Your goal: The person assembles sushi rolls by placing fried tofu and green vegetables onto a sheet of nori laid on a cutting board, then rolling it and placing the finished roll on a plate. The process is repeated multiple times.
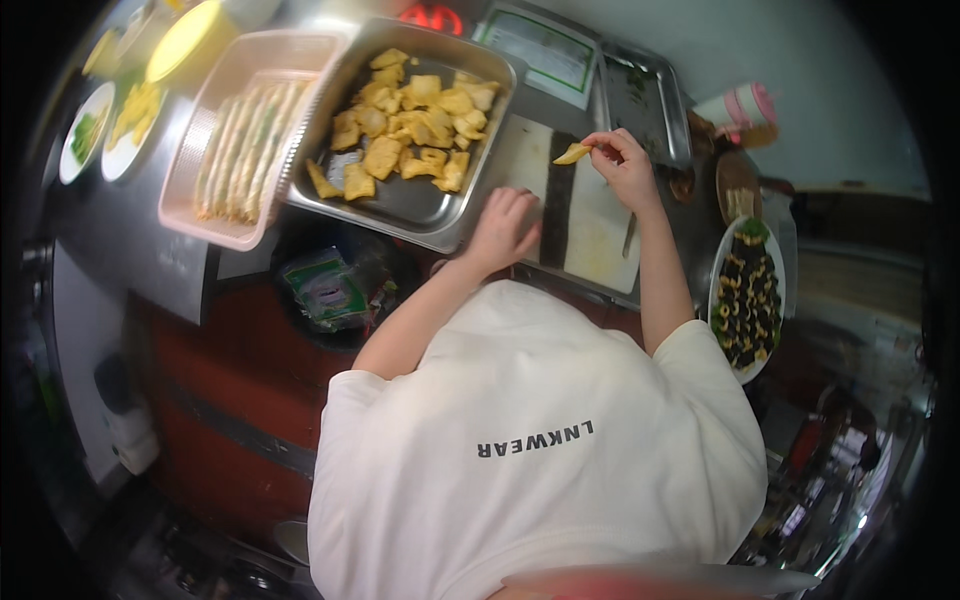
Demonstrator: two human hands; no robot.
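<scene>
My right hand pinches a yellow, fried-looking piece above a white cutting board. Under that piece, a dark strip like a seaweed sheet lies across the board. My left hand, slightly blurred, is between the board's left side and a metal tray. Its thumb stands apart from the bent fingers, and nothing shows in it. Several yellow pieces of the same look lie in the tray. A thin narrow object, perhaps a knife, rests on the board's right part.
A pink plastic basket with long pale rolls stands left of the tray. An oval plate of small dark rolls is at the right. Behind the board are a lidded box and a second metal tray. Below the counter sits a dark bin.
</scene>
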